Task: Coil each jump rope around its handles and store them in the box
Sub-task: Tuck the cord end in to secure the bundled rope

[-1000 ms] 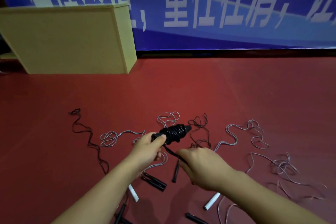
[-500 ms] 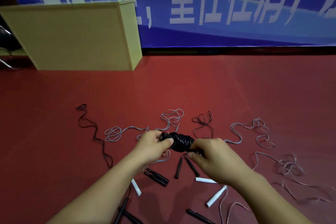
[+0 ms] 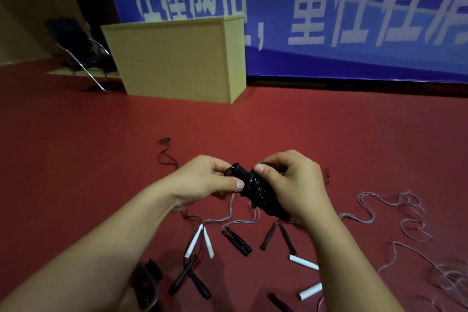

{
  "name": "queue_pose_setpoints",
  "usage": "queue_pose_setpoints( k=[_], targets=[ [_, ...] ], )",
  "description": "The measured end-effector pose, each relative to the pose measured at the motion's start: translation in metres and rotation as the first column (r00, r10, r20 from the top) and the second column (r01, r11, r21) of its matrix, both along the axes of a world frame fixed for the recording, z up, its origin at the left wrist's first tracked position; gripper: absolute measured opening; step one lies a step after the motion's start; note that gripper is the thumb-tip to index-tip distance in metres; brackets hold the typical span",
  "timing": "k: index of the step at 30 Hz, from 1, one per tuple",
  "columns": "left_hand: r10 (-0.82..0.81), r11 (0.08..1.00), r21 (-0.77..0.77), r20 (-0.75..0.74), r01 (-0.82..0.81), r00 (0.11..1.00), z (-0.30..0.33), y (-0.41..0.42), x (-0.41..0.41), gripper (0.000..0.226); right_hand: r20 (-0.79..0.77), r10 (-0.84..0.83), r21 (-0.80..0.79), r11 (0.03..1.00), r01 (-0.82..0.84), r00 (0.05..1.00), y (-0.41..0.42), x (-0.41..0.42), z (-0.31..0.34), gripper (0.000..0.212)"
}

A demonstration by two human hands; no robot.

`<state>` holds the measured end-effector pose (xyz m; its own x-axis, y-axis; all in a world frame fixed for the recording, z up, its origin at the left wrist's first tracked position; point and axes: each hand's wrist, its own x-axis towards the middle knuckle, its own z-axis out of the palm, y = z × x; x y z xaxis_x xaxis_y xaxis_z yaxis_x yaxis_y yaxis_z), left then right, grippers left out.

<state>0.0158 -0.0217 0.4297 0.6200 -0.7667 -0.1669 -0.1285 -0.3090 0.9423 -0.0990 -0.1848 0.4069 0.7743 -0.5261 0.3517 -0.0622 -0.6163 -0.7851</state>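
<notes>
Both hands hold the black coiled jump rope above the red floor: left hand pinches one end w/ thumb & fingers, right hand curls round the other. Yellow box stands well apart by the blue banner (inside not visible, can't tell contents). Loose ropes w/ white handles & black handles lie on floor below the hands.

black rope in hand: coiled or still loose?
Coiled: the black jump rope sits as tight turns around its handles, held between the left hand and right hand. Whether the end is tucked: cannot tell.
</notes>
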Motion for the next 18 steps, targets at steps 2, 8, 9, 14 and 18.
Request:
queue_pose_setpoints(
  k=[2,8,9,14,18],
  targets=[
    [-0.028,0.998,-0.065,-0.042,0.025,0.999,0.015,0.007,-0.011,0.012,0.076,0.133,0.279,0.948,-0.150,0.988,0.004,-0.003,0.005,0.017],
    [0.018,0.977,-0.210,-0.134,-0.046,0.991,0.033,-0.009,-0.023,0.007,0.326,0.122,0.612,0.729,-0.308,0.937,0.011,-0.011,0.005,0.020],
    [0.040,0.971,-0.228,-0.150,-0.074,0.988,0.031,-0.015,-0.027,0.005,0.342,0.066,0.595,0.757,-0.271,0.937,0.010,-0.011,0.002,0.019],
    [0.177,0.935,-0.245,-0.302,-0.255,0.937,0.002,-0.043,-0.045,0.021,0.328,-0.213,0.544,0.839,0.000,0.921,0.011,-0.011,-0.014,0.024],
    [0.185,0.915,-0.275,-0.367,-0.297,0.912,-0.018,-0.052,-0.055,0.024,0.258,-0.338,0.594,0.794,0.127,0.905,0.017,-0.009,-0.019,0.019]
  ],
)
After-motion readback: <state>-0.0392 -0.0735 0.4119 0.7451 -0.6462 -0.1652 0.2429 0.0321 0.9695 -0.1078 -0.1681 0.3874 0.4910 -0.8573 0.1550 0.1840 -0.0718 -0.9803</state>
